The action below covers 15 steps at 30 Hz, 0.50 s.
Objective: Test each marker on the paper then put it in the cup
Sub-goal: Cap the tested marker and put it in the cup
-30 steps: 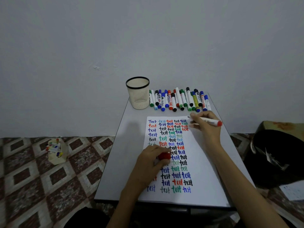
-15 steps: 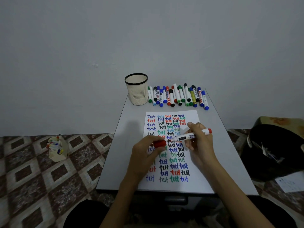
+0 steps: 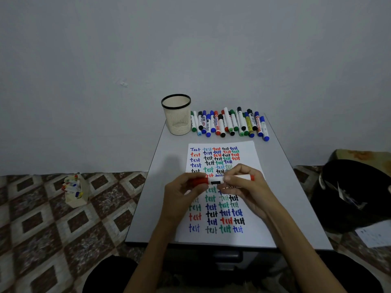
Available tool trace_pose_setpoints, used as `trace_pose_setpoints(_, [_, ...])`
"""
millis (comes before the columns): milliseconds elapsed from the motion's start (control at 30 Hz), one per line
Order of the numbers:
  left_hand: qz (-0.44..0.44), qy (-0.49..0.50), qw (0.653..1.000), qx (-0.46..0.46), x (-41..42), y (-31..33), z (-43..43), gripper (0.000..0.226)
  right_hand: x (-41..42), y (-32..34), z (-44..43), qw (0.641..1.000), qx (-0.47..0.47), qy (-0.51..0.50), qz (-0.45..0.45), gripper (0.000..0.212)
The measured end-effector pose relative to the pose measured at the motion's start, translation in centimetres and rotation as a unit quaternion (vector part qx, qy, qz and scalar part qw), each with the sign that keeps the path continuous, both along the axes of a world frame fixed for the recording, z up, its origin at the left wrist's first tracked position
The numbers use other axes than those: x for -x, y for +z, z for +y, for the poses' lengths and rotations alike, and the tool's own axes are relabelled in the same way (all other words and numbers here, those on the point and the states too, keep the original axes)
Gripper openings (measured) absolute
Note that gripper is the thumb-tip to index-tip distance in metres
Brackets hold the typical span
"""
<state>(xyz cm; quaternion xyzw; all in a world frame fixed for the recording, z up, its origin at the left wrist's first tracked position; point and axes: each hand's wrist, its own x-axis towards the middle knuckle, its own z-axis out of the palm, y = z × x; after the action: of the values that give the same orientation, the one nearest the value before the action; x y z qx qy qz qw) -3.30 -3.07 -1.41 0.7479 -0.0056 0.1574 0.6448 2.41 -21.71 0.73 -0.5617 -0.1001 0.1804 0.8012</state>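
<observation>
I'm holding the red marker level over the paper. My left grip pinches its red cap end and my right grip wraps the white barrel. Cap meets barrel; can't tell if it's seated. At the desk's far end, the cup stands upright, with a row of markers lying just beside it.

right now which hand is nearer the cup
Left. The left hand is directly in front of the cup; the right hand is farther over to the right.
</observation>
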Motion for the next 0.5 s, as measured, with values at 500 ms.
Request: trace_pose_setpoints(500, [0.017,-0.029,0.999,0.042,0.1,0.3,0.0,0.025,0.0,-1.0,0.1,0.992,0.084,-0.020,-0.093,0.025])
